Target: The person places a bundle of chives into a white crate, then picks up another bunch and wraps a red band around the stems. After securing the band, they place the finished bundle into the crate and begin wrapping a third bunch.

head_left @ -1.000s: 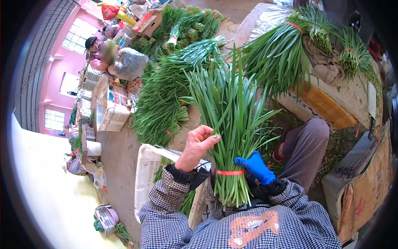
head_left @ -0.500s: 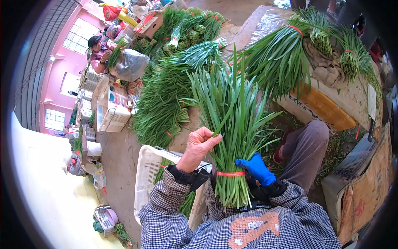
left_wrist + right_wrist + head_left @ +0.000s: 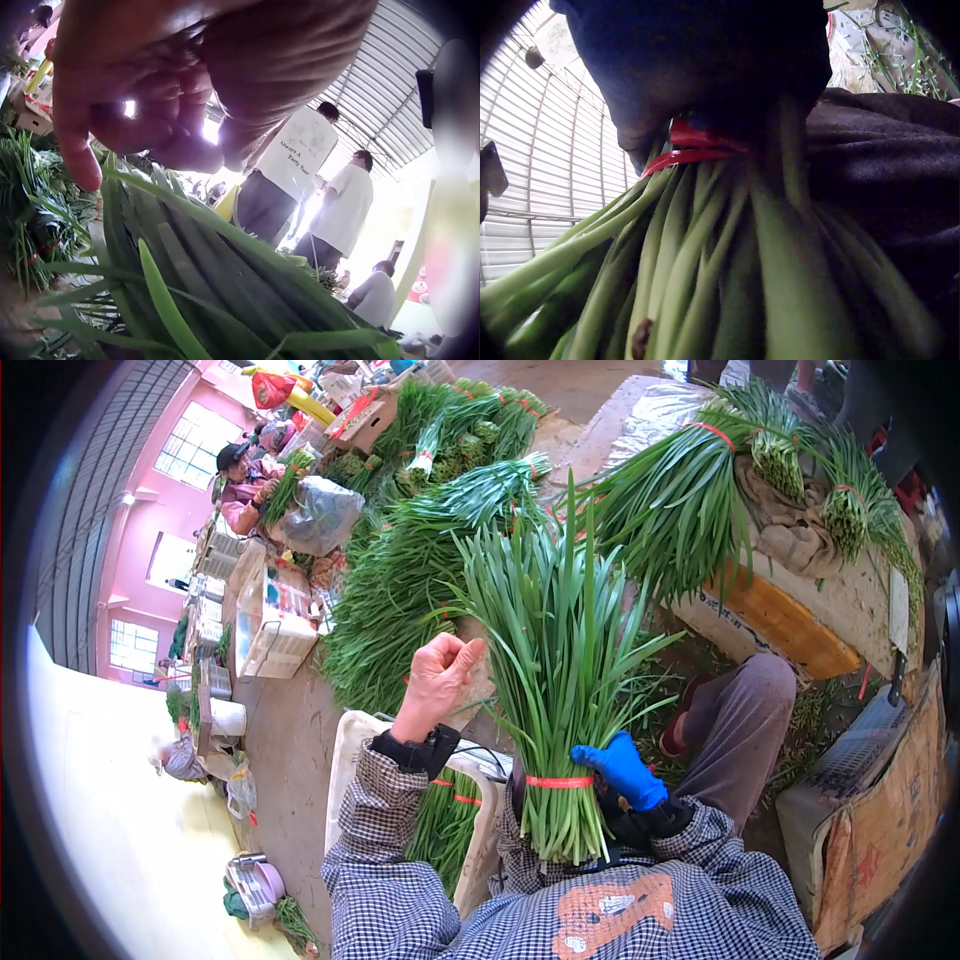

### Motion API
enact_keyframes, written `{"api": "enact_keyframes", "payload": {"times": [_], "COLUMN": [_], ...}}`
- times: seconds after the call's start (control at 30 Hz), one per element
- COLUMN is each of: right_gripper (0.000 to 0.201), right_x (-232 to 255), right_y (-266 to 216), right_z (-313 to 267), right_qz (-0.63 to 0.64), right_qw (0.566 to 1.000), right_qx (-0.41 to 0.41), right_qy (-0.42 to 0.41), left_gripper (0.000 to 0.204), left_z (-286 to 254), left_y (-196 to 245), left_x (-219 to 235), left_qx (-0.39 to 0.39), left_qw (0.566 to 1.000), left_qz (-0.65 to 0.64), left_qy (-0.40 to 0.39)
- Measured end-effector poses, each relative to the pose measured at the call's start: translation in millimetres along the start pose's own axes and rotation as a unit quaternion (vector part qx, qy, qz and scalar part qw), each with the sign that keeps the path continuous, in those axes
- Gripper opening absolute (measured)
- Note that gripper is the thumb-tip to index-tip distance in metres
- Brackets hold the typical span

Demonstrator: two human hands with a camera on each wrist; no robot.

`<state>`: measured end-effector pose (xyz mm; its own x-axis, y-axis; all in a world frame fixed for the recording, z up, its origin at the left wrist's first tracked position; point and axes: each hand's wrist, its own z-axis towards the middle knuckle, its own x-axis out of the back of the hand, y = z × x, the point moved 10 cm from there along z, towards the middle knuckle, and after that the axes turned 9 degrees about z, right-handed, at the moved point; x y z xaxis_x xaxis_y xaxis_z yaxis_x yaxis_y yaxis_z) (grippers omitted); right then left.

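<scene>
A large bunch of garlic chives, tied near its base with a red band, stands upright in front of the person's body. The blue-gloved right hand grips its stems beside the band, thumb across the front. In the right wrist view the dark glove covers the stems above the red band. The bare left hand is raised left of the leaves, its fingers curled and nothing visible in them. In the left wrist view the left hand overlaps the tops of broad leaves.
A white plastic crate with tied bunches stands at the left knee. Heaps of chives cover the floor ahead. More bunches lie on a stand at right, near a knife. Another person handles greens at far left.
The left hand has let go of a leaf at the bunch's left side and moved left and up, away from it. The right hand keeps its grip on the stems.
</scene>
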<state>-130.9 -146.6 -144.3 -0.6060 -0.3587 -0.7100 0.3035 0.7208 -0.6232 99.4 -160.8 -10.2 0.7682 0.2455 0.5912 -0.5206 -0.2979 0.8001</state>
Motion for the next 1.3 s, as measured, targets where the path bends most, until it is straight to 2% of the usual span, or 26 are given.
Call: {"api": "enact_keyframes", "payload": {"times": [0.07, 0.13, 0.2, 0.27, 0.3, 0.33, 0.4, 0.47, 0.53, 0.67, 0.73, 0.77, 0.8, 0.87, 0.93, 1.0, 1.1, 1.3], "right_gripper": [0.078, 0.079, 0.079, 0.079, 0.079, 0.079, 0.077, 0.075, 0.072, 0.068, 0.066, 0.065, 0.063, 0.062, 0.060, 0.061, 0.061, 0.060], "right_x": [0.5, 1.3, 3.9, 0.0, -2.7, -4.3, -4.4, -3.3, -2.9, -1.2, -1.7, -2.8, -3.6, 0.0, 1.2, -5.7, -9.1, -4.7], "right_y": [0.1, 0.9, 4.3, 4.2, 3.3, 2.6, -1.8, -3.3, -5.3, -4.5, -5.3, -6.2, -6.8, -6.8, -7.8, -2.8, -4.6, -7.9], "right_z": [0.2, 0.7, 1.2, 1.6, 1.2, 0.3, -1.2, -2.1, -2.2, -3.7, -3.1, -4.0, -4.2, -2.9, -3.1, -2.7, -2.7, -4.8], "right_qz": [0.004, 0.007, 0.011, 0.026, 0.041, 0.041, 0.045, 0.032, 0.021, -0.017, -0.022, -0.018, -0.013, -0.017, -0.022, -0.002, 0.007, -0.005], "right_qw": [1.000, 1.000, 1.000, 1.000, 0.999, 0.999, 0.999, 0.999, 1.000, 1.000, 1.000, 1.000, 1.000, 1.000, 0.999, 0.999, 1.000, 1.000], "right_qx": [0.001, 0.001, -0.006, -0.009, -0.009, -0.009, 0.005, 0.007, 0.008, -0.007, -0.007, -0.009, -0.010, 0.003, 0.010, -0.033, -0.028, -0.010], "right_qy": [0.000, 0.001, 0.010, 0.003, -0.003, -0.003, 0.010, 0.010, 0.010, 0.004, 0.000, -0.002, -0.004, 0.012, 0.024, 0.003, -0.002, 0.005], "left_gripper": [0.021, 0.020, 0.014, 0.011, 0.020, 0.020, 0.024, 0.020, 0.012, 0.007, 0.006, 0.007, 0.011, 0.018, 0.025, 0.026, 0.025, 0.019], "left_z": [-3.0, -14.3, -26.1, -44.1, -44.3, -43.3, -41.1, -36.8, -32.3, -19.1, -10.7, -4.6, -1.4, -3.9, -9.4, -15.9, -14.5, -12.6], "left_y": [-0.4, 33.9, 60.2, 116.0, 116.2, 117.5, 120.1, 112.9, 105.5, 79.7, 70.7, 69.5, 72.6, 85.2, 103.3, 121.5, 115.8, 105.1], "left_x": [4.7, 20.2, 15.0, -9.8, -21.6, -26.9, -50.1, -57.3, -65.3, -55.7, -38.1, -21.2, -4.4, 7.7, 3.1, -34.9, -76.9, -84.3], "left_qx": [0.024, -0.094, -0.093, -0.272, -0.286, -0.286, -0.306, -0.313, -0.338, -0.290, -0.269, -0.268, -0.255, -0.284, -0.280, -0.323, -0.340, -0.325], "left_qw": [0.999, 0.984, 0.979, 0.913, 0.906, 0.907, 0.875, 0.867, 0.839, 0.859, 0.875, 0.872, 0.859, 0.822, 0.839, 0.869, 0.859, 0.866], "left_qz": [0.030, 0.101, 0.140, 0.284, 0.298, 0.298, 0.372, 0.387, 0.426, 0.421, 0.398, 0.397, 0.422, 0.460, 0.440, 0.373, 0.382, 0.381], "left_qy": [0.012, 0.113, 0.114, 0.108, 0.088, 0.088, 0.039, 0.029, 0.003, 0.017, 0.053, 0.101, 0.139, 0.177, 0.153, 0.041, 0.009, -0.018]}}
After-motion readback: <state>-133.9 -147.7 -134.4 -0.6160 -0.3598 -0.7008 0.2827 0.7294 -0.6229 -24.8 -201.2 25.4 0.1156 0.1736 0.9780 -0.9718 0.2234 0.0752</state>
